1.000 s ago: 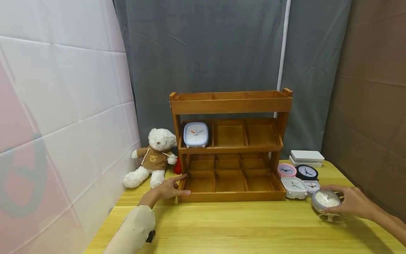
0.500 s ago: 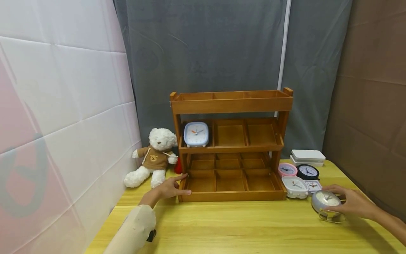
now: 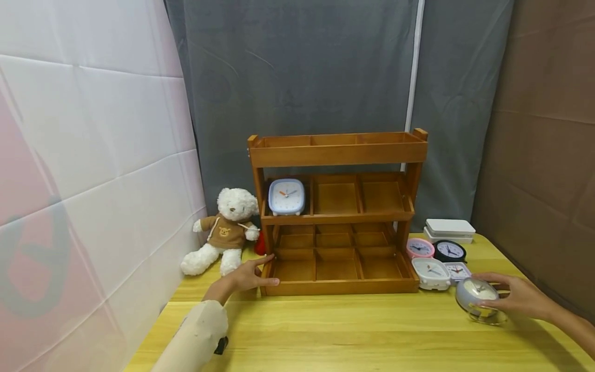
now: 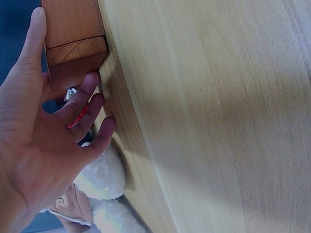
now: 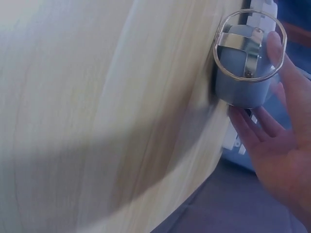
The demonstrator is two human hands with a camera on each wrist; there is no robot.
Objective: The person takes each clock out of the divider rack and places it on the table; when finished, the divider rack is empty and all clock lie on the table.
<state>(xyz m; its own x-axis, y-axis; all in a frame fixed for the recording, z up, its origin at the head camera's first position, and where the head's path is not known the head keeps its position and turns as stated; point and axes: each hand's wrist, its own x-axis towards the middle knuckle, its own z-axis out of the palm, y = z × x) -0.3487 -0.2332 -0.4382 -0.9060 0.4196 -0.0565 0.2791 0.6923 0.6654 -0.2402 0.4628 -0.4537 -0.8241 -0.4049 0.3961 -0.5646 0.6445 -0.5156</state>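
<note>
A wooden shelf unit [image 3: 339, 287] with divided trays stands in the middle of the table. At its lower left corner [image 4: 75, 53] my left hand [image 3: 244, 276] holds on, thumb along the front and index finger over the side; the other fingers hang loose. To the right, my right hand [image 3: 520, 297] grips a round grey-blue alarm clock [image 5: 240, 92] between thumb and fingers. The clock's face [image 3: 482, 289] tilts upward, and a gold-coloured wire ring [image 5: 282, 43] juts from it towards the wrist camera. A blue square clock [image 3: 286, 197] sits in the middle tier's left compartment.
Beside the shelf's right end lie a pink clock [image 3: 420, 248], a black clock [image 3: 450, 251], a white clock [image 3: 431, 274] and a small lilac clock [image 3: 457, 271]. White boxes [image 3: 450, 227] are stacked behind. A white teddy bear [image 3: 225, 232] sits left, near a red object [image 3: 261, 244].
The round clock has tilted slightly in my right hand, and its wire ring has shifted a little. My left hand stays on the shelf corner.
</note>
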